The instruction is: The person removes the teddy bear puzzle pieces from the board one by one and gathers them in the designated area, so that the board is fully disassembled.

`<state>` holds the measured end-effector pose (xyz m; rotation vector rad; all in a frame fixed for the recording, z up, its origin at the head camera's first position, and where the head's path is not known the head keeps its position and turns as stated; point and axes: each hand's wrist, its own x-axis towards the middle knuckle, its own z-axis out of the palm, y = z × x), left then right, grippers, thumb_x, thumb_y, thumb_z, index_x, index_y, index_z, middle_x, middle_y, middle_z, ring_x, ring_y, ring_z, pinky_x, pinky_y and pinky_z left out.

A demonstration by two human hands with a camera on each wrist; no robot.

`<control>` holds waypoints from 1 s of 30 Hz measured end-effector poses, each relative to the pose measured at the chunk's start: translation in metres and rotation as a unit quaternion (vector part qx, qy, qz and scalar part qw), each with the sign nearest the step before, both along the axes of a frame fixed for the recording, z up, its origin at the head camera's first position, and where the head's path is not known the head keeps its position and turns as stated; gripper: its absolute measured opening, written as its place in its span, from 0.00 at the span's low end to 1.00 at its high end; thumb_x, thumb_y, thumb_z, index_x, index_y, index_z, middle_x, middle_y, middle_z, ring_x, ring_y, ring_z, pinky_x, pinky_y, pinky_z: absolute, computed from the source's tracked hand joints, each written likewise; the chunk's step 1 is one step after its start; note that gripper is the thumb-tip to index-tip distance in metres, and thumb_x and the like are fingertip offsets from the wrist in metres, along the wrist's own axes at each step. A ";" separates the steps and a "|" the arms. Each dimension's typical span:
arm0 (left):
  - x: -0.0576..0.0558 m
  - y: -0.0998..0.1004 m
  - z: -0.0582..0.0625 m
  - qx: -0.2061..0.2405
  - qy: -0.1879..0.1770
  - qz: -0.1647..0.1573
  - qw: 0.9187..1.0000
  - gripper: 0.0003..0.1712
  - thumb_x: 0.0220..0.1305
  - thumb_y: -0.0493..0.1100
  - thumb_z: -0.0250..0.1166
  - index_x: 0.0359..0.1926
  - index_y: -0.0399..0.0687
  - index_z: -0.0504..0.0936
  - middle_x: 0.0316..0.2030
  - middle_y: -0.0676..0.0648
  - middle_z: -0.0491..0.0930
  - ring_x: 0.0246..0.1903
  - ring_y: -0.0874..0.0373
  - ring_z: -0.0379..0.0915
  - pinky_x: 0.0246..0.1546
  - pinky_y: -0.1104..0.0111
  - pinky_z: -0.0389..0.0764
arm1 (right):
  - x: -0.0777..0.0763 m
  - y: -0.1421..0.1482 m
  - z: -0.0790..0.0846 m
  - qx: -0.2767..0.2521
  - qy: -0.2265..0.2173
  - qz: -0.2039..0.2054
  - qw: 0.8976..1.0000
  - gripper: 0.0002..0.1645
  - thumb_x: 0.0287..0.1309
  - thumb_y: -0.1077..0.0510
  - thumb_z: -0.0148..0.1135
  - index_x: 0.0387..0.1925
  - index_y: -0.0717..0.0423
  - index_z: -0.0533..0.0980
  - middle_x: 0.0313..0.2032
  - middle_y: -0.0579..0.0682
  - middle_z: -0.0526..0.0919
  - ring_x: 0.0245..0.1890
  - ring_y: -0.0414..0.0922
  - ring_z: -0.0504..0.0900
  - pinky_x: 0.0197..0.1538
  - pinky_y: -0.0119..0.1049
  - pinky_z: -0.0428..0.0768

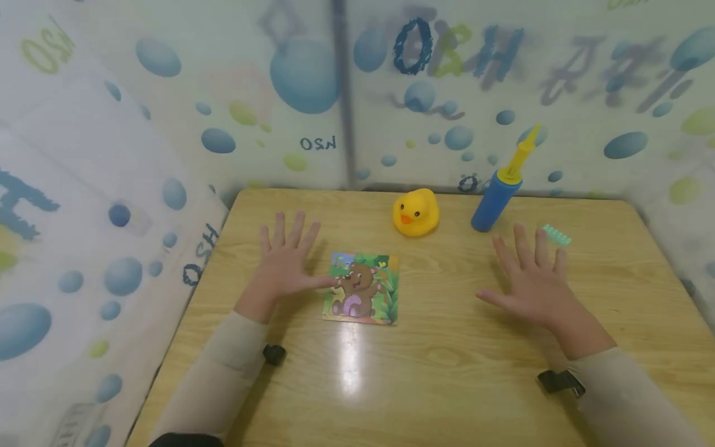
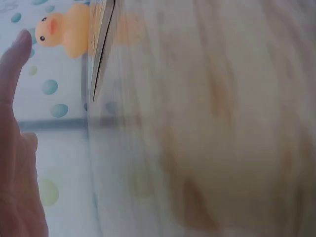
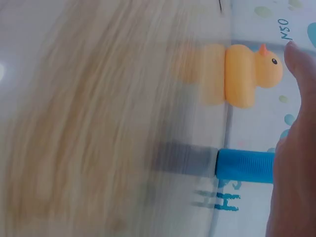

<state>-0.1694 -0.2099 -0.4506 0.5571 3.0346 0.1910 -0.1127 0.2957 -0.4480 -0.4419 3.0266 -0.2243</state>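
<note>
My left hand (image 1: 285,264) is spread palm down over the left of the table, its thumb tip overlapping the left edge of a square picture puzzle board (image 1: 365,295) with a brown bear on it. Nothing is in that hand. On the right, my right hand (image 1: 533,282) has its fingers spread too and holds nothing. Beyond its fingertips stands a blue hand pump (image 1: 494,202) with a yellow nozzle. A mint-green toy block (image 1: 557,235) lies just past its ring and little fingers. Between the hands, farther back, sits a yellow rubber duck (image 1: 416,213).
The wooden table (image 1: 447,385) backs onto a wall covering (image 1: 380,136) printed with blue and green bubbles, which also runs along the left side. Small black wrist devices show beside both sleeves, one of them a black clip (image 1: 274,354) at the left.
</note>
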 end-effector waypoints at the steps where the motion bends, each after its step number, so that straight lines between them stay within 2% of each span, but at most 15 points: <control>1: 0.000 0.001 -0.001 0.016 -0.005 -0.007 1.000 0.79 0.49 0.90 0.62 0.88 0.54 0.42 0.84 0.43 0.22 0.78 0.36 0.03 0.73 0.28 0.21 | -0.001 -0.001 0.000 -0.006 0.009 0.003 1.000 0.71 0.62 0.17 0.57 0.88 0.50 0.40 0.84 0.63 0.22 0.79 0.69 0.15 0.68 0.85 0.30; 4: -0.002 0.003 -0.005 0.074 -0.024 -0.031 0.996 0.76 0.53 0.85 0.66 0.88 0.52 0.42 0.85 0.40 0.25 0.79 0.30 0.10 0.73 0.26 0.27 | -0.003 -0.006 0.001 -0.025 0.040 0.016 0.999 0.71 0.61 0.20 0.62 0.88 0.48 0.40 0.84 0.61 0.24 0.80 0.70 0.20 0.70 0.84 0.31; 7: -0.003 0.005 -0.011 0.137 -0.054 -0.049 0.988 0.74 0.57 0.78 0.70 0.88 0.49 0.42 0.85 0.36 0.33 0.80 0.26 0.20 0.73 0.26 0.31 | -0.005 -0.012 0.002 -0.049 0.070 0.033 0.996 0.69 0.61 0.22 0.65 0.88 0.46 0.43 0.85 0.61 0.26 0.81 0.71 0.26 0.73 0.82 0.34; 10: -0.001 0.008 -0.018 0.190 -0.081 -0.034 0.978 0.70 0.58 0.73 0.73 0.87 0.47 0.47 0.85 0.40 0.45 0.82 0.30 0.27 0.76 0.29 0.35 | -0.008 -0.019 0.002 -0.089 0.088 0.057 0.990 0.66 0.62 0.26 0.66 0.87 0.50 0.48 0.85 0.65 0.33 0.82 0.71 0.31 0.74 0.81 0.40; 13: 0.003 0.011 -0.026 0.222 -0.091 -0.011 0.971 0.66 0.58 0.72 0.75 0.85 0.47 0.55 0.83 0.44 0.55 0.83 0.36 0.33 0.78 0.35 0.35 | -0.011 -0.028 0.001 -0.135 0.097 0.082 0.983 0.60 0.64 0.29 0.67 0.84 0.56 0.58 0.83 0.69 0.44 0.82 0.72 0.39 0.74 0.79 0.45; 15: 0.006 0.012 -0.031 0.230 -0.086 -0.011 0.969 0.64 0.57 0.72 0.76 0.84 0.47 0.60 0.82 0.46 0.59 0.83 0.37 0.36 0.79 0.37 0.34 | -0.011 -0.036 -0.001 -0.161 0.091 0.089 0.979 0.56 0.65 0.32 0.68 0.81 0.59 0.62 0.82 0.70 0.50 0.81 0.73 0.43 0.75 0.78 0.47; 18: 0.009 0.011 -0.038 0.242 -0.079 -0.037 0.966 0.61 0.55 0.70 0.78 0.82 0.47 0.65 0.80 0.45 0.63 0.83 0.36 0.38 0.78 0.36 0.29 | -0.011 -0.051 -0.007 -0.187 0.088 0.092 0.974 0.50 0.64 0.38 0.71 0.77 0.60 0.68 0.81 0.69 0.56 0.80 0.73 0.49 0.76 0.74 0.50; 21: 0.011 0.010 -0.040 0.246 -0.074 -0.057 0.965 0.65 0.46 0.71 0.82 0.81 0.51 0.67 0.79 0.46 0.66 0.83 0.36 0.40 0.78 0.36 0.26 | -0.011 -0.063 -0.017 -0.203 0.100 0.102 0.969 0.44 0.62 0.43 0.73 0.72 0.61 0.73 0.78 0.68 0.62 0.78 0.72 0.55 0.76 0.72 0.55; 25: 0.013 0.008 -0.040 0.225 -0.082 -0.072 0.968 0.74 0.35 0.77 0.83 0.82 0.54 0.66 0.80 0.50 0.63 0.83 0.39 0.38 0.78 0.38 0.26 | -0.010 -0.076 -0.029 -0.218 0.115 0.111 0.963 0.38 0.61 0.46 0.74 0.67 0.61 0.77 0.74 0.67 0.69 0.75 0.70 0.62 0.75 0.71 0.59; 30: 0.014 0.008 -0.037 0.194 -0.083 -0.094 0.973 0.80 0.28 0.76 0.86 0.82 0.50 0.65 0.82 0.46 0.59 0.82 0.34 0.38 0.78 0.35 0.29 | -0.011 -0.089 -0.041 -0.243 0.117 0.111 0.957 0.36 0.61 0.48 0.75 0.65 0.64 0.78 0.69 0.66 0.75 0.71 0.66 0.69 0.74 0.66 0.63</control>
